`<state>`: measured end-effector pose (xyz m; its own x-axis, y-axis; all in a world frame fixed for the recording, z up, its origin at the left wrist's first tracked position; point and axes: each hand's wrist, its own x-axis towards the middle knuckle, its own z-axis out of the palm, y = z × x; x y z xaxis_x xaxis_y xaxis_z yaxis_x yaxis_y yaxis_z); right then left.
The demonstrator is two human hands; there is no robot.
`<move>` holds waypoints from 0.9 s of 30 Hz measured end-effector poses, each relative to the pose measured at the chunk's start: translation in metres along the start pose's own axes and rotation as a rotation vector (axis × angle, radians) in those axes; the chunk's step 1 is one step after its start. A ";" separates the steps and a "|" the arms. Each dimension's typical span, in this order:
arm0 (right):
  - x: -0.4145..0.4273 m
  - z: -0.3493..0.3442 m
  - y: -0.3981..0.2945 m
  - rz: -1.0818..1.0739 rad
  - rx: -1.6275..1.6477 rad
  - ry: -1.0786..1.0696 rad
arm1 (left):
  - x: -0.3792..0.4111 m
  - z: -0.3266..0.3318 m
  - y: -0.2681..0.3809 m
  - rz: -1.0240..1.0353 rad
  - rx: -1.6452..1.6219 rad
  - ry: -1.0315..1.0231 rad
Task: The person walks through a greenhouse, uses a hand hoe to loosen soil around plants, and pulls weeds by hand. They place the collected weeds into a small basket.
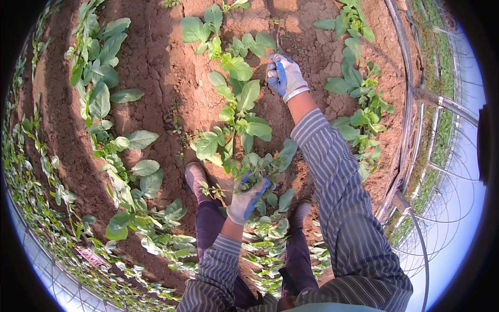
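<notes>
My left hand, in a white glove with blue coating, is closed on a bunch of small leafy weeds low in the middle, above the crop row between my legs. My right hand, in a similar glove, reaches forward to the right of the middle row of leafy green plants. Its fingers are curled close to the soil, near a thin stem that rises just beyond them. Whether the fingers hold that stem is not clear.
Another leafy row runs on the left, and one on the right. Cracked brown soil lies between rows. A long edging rail and metal pipes border the right side. My shoes stand astride the middle row.
</notes>
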<state>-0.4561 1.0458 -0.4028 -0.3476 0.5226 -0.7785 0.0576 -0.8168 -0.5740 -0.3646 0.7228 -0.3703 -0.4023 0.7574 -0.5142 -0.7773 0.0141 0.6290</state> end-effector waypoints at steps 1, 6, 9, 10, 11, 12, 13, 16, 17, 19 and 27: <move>-0.007 -0.004 -0.002 -0.012 -0.040 0.023 | 0.001 0.000 0.003 0.015 0.015 -0.028; -0.062 -0.049 0.006 -0.011 -0.159 0.044 | 0.007 0.015 0.032 -0.320 -0.279 0.181; -0.124 -0.066 0.028 0.019 -0.240 0.074 | 0.009 0.011 0.023 -0.282 -0.273 0.205; -0.147 -0.070 0.036 0.044 -0.258 0.096 | 0.007 0.009 0.020 -0.269 -0.267 0.217; -0.170 -0.076 0.044 0.068 -0.277 0.125 | 0.012 0.014 0.033 -0.328 -0.217 0.175; -0.191 -0.080 0.053 0.052 -0.302 0.115 | 0.014 0.012 0.030 -0.259 -0.112 0.175; -0.213 -0.084 0.063 0.042 -0.331 0.107 | 0.011 0.012 0.028 -0.237 -0.193 0.203; -0.266 -0.100 0.085 0.073 -0.457 0.117 | 0.016 0.021 0.033 -0.240 -0.227 0.327; -0.280 -0.103 0.091 0.079 -0.501 0.099 | 0.016 0.020 0.031 -0.216 -0.221 0.359; -0.303 -0.112 0.102 0.002 -0.752 0.087 | 0.017 0.018 0.029 -0.170 -0.186 0.416; -0.352 -0.112 0.137 0.026 -1.026 -0.066 | 0.001 0.007 0.016 -0.031 -0.061 0.338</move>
<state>-0.2210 0.7772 -0.2362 -0.3837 0.4684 -0.7958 0.8268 -0.2096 -0.5220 -0.3738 0.7281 -0.3569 -0.5080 0.4982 -0.7027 -0.8148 -0.0134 0.5795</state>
